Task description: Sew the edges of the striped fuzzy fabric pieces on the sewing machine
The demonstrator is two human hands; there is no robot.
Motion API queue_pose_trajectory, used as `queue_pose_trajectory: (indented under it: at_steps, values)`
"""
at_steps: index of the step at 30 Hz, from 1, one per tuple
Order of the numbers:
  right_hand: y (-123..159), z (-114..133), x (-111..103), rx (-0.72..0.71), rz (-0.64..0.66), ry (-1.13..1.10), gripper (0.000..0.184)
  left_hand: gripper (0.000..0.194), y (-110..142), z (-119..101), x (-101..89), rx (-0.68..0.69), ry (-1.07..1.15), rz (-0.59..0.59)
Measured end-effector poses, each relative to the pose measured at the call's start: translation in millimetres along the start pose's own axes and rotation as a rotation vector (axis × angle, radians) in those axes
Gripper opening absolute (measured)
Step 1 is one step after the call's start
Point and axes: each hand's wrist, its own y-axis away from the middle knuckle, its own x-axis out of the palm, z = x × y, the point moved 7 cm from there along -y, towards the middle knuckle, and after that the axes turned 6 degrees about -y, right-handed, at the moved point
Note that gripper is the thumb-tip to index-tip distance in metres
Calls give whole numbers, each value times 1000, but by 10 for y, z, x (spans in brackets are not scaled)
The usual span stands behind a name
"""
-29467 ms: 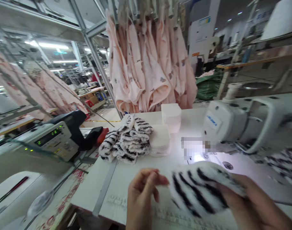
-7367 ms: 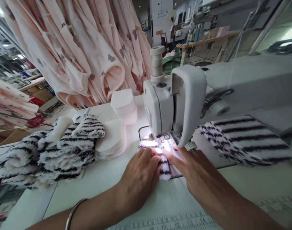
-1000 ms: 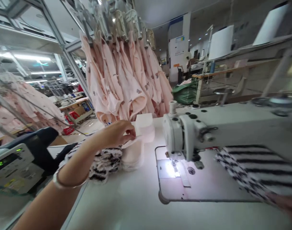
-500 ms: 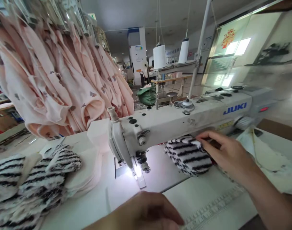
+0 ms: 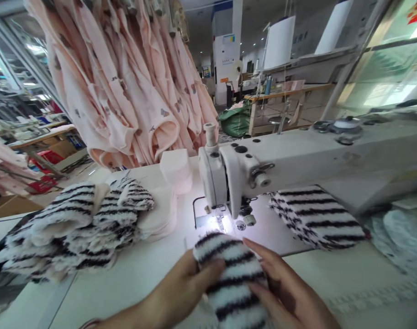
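Note:
A fluffy black-and-white striped fabric piece [image 5: 234,269] is held between my two hands, just in front of the sewing machine's lit needle area. My left hand [image 5: 184,285] grips its left edge, thumb on top. On the right edge is my right hand [image 5: 283,285], with fingers on top and the rest beneath, partly hidden. The sewing machine [image 5: 225,178] stands directly beyond, its presser foot [image 5: 221,223] under a bright lamp. Under the machine arm, to the right, lies a stack of striped fabric pieces [image 5: 321,217].
A heap of striped fleece pieces [image 5: 78,224] lies at the left of the table, beside pale rounded fabric pieces [image 5: 158,214]. Pink garments [image 5: 133,91] hang behind. Thread cones [image 5: 279,43] stand above the machine. A printed ruler [image 5: 376,292] runs along the front right.
My right hand has left the stack under the machine arm and come to the front with one striped piece. My left hand now holds it too. The view has swung left.

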Motion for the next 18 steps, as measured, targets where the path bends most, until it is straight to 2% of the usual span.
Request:
queue_pose_trajectory:
  at_steps: [3,5,7,10,12,15,18]
  values:
    - [-239,140,204,-95,58,165,40,28,-26,-182,-362,139,-371,-145]
    - [-305,198,292,-157,67,306,37,25,-49,-187,-477,162,-531,-155]
    - [-277,183,348,-157,86,365,35,22,-44,-114,-506,137,-619,-125]
    - [-143,138,366,-93,142,318,32,17,24,-25,-473,108,-612,-99]
    - [-75,163,311,-57,131,315,30,17,75,-23,-440,105,-546,-84]
    - [-44,239,224,-36,103,393,27,23,125,-62,-420,107,-459,-65]
    - [-26,232,233,-33,132,457,26,25,151,-43,-414,80,-456,-42]
